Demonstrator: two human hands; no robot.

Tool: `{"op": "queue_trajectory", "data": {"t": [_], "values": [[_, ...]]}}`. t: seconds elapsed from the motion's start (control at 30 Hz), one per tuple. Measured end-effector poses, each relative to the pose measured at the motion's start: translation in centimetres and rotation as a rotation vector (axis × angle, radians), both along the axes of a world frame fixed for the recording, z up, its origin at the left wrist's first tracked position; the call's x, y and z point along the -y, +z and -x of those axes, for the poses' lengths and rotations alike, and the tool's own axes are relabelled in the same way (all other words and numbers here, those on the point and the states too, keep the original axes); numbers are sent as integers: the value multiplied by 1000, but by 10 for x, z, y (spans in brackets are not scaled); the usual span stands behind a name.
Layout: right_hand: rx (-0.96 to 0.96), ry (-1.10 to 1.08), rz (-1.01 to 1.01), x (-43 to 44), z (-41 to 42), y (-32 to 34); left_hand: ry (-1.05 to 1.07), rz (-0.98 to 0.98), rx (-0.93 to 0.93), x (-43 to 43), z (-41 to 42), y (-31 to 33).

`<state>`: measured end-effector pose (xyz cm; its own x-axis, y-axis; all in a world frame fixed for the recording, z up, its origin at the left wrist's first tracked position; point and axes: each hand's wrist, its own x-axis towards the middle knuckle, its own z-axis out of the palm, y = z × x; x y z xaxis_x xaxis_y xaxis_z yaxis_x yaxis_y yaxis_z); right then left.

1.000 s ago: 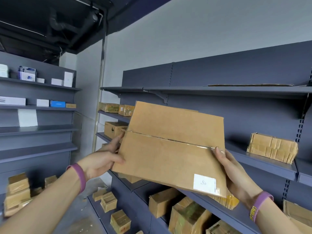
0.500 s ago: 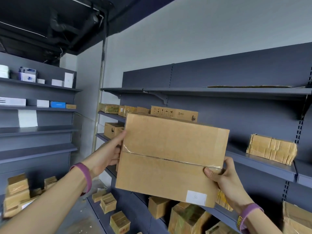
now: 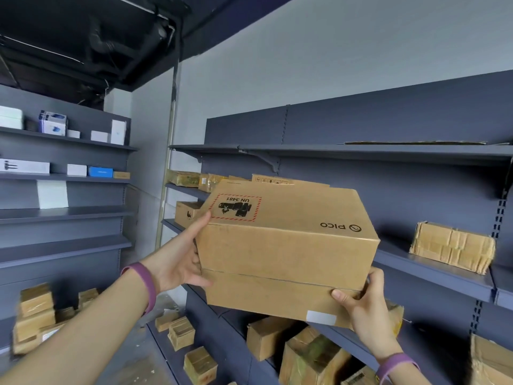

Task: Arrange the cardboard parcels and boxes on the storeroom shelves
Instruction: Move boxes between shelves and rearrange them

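Note:
I hold a large brown cardboard box (image 3: 283,245) in front of the dark grey shelving, at the height of the middle shelf (image 3: 433,269). It is upside down: a red-bordered UN 3481 label and a PICO logo read inverted on its upper face. My left hand (image 3: 180,262) grips its left edge, thumb under the box and fingers up the side. My right hand (image 3: 363,309) grips the lower right corner near a white sticker. A taped parcel (image 3: 452,245) lies on the middle shelf to the right.
Small boxes (image 3: 194,179) line the shelves behind the held box at left. Lower shelves hold several cardboard parcels (image 3: 311,357). Another shelf unit (image 3: 63,212) on the left carries white and blue packages, with stacked parcels (image 3: 36,315) below. The top shelf (image 3: 361,151) holds flat cardboard.
The box has tipped so its labelled face now shows on top, and it sits lower and closer to the middle shelf. Both hands kept their grip on its edges.

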<state>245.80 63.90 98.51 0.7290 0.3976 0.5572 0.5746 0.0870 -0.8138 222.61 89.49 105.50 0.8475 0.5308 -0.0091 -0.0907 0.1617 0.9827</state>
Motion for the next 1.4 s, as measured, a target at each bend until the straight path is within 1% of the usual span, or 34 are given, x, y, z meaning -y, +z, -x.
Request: {"op": "queue_trajectory", "data": {"t": [0.07, 0.17, 0.23, 0.37, 0.47, 0.53, 0.6, 0.67, 0.73, 0.8, 0.93, 1.0, 1.13, 1.27, 1.4], "values": [[31, -23, -5, -2, 0, -2, 23, 16, 35, 0, 2, -2], [46, -72, -14, -3, -3, -6, -19, 69, 92, -2, 5, -8], [55, -105, -14, -5, -2, -6, -48, 139, 188, -3, 4, -14], [96, -156, 36, -9, 0, -7, -27, 249, 393, 2, -3, -21], [111, -185, 83, -14, -1, -14, -23, 267, 462, 4, -6, -25], [74, -151, 94, -17, -4, -19, -26, 263, 492, 2, -6, -30], [-25, -32, 72, -19, -6, -21, -41, 252, 527, -1, -7, -34], [-60, 41, 66, -19, -4, -20, -52, 227, 553, -3, -7, -35], [-48, 70, 19, -19, -2, -15, -46, 211, 585, -6, -5, -37], [-7, 46, -11, -18, 0, -9, -54, 219, 614, -6, -5, -39], [47, 79, -75, -19, 0, -2, -68, 304, 692, 2, -7, -41], [73, 79, -80, -18, 2, -1, -70, 336, 710, 7, -7, -40], [62, 75, -94, -16, 4, 0, -63, 329, 683, 15, -5, -35], [73, 91, -111, -15, 4, 1, -35, 345, 669, 19, -5, -37], [84, 91, -132, -13, 9, 10, 29, 402, 677, 20, -8, -42]]}}
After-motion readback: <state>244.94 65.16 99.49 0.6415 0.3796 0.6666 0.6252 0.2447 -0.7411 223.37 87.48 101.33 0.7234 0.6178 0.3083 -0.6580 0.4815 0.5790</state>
